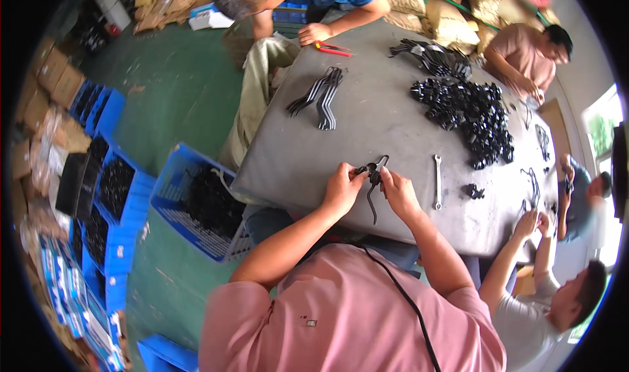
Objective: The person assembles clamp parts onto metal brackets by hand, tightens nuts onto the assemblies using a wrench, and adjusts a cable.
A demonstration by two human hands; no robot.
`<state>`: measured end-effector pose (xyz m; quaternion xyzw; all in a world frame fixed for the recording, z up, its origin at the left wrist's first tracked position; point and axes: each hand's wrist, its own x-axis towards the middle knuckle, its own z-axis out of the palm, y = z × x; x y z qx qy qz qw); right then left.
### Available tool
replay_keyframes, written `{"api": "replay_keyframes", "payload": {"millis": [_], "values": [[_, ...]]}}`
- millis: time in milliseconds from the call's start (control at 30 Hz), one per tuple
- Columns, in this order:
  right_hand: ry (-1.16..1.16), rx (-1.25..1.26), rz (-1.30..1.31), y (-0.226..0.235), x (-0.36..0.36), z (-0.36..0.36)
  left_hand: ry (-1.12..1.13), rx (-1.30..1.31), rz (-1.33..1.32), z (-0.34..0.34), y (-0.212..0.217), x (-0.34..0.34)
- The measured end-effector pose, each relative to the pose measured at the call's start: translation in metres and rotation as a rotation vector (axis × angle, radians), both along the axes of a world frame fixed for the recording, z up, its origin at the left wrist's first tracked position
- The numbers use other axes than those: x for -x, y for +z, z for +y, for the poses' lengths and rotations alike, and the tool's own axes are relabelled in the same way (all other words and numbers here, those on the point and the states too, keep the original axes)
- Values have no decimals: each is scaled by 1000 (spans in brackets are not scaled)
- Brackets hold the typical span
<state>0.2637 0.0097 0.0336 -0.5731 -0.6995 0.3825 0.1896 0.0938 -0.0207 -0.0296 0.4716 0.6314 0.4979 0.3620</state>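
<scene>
Close to the table's near edge, my left hand (342,190) and my right hand (400,192) pinch a small black part with a thin curved arm (373,198) hanging down. The left fingers close on its left side; the right thumb and fingers grip its upper right. Its exact kind is too small to tell. Right of my hands lies a silver wrench (438,182), and beyond it a small cluster of black fittings (474,191). A large heap of glossy black fittings (465,113) sits farther right. Bent black strips (321,100) lie at the far left of the table.
The grey table (288,156) carries red-handled pliers (334,48) and more black strips (432,57) at its far side. A blue crate of black parts (196,198) stands on the floor left, near a pale sack (252,103). Other people work around the table.
</scene>
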Motion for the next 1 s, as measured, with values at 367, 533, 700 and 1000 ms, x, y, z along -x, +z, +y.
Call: {"api": "replay_keyframes", "payload": {"millis": [367,533,700,1000], "values": [[25,103,-91,-4,-10,-15,92,-76,-27,-35,2,-9],[145,-459,-117,3,10,-36,99,-56,-45,-34,-6,-7],[-85,173,56,-4,7,-23,113,-41,-105,-35,2,-3],[-6,17,132,-23,11,-33,140,-54,-202,-37,-3,-2]]}}
